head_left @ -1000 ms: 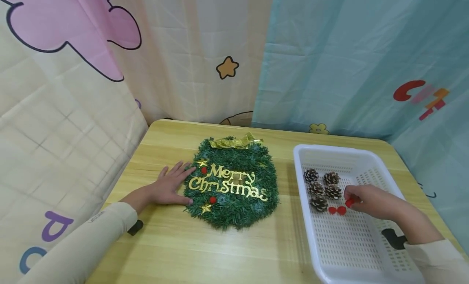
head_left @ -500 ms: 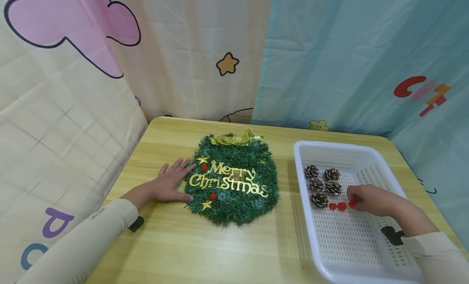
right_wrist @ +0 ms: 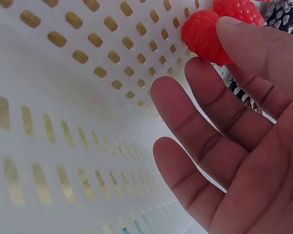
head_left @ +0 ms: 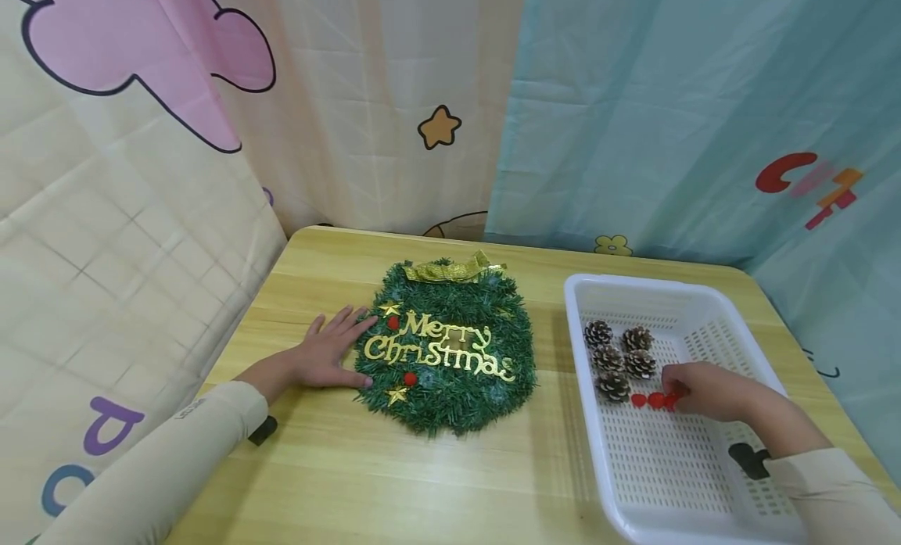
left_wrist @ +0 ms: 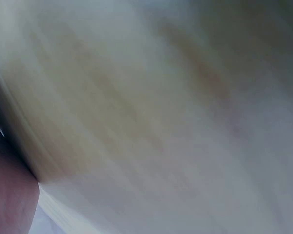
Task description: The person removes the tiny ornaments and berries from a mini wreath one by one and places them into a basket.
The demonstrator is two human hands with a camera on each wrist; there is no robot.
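Note:
My left hand (head_left: 327,357) rests with fingers spread at the left edge of a green Christmas wreath (head_left: 457,408), its fingertips touching the greenery. Gold "Merry Christmas" lettering (head_left: 450,357), gold stars and small red balls decorate the wreath. Inside a white plastic basket (head_left: 590,420), my right hand (head_left: 714,390) pinches a red raspberry (right_wrist: 204,38) between thumb and fingers. Two more raspberries (head_left: 655,400) lie in a row left of it, the nearer one against it or almost so. In the left wrist view, only blurred surfaces and a bit of skin show.
Several pine cones (head_left: 609,360) lie in the basket, left of the right hand. A gold ribbon (head_left: 450,271) tops the wreath. The wooden table (head_left: 422,490) holds both wreath and basket. Printed curtains (head_left: 394,84) hang behind and beside it.
My right hand has lowered the raspberry to the basket floor and shifted it slightly left, closer to the other two. The left hand and wreath have stayed in place.

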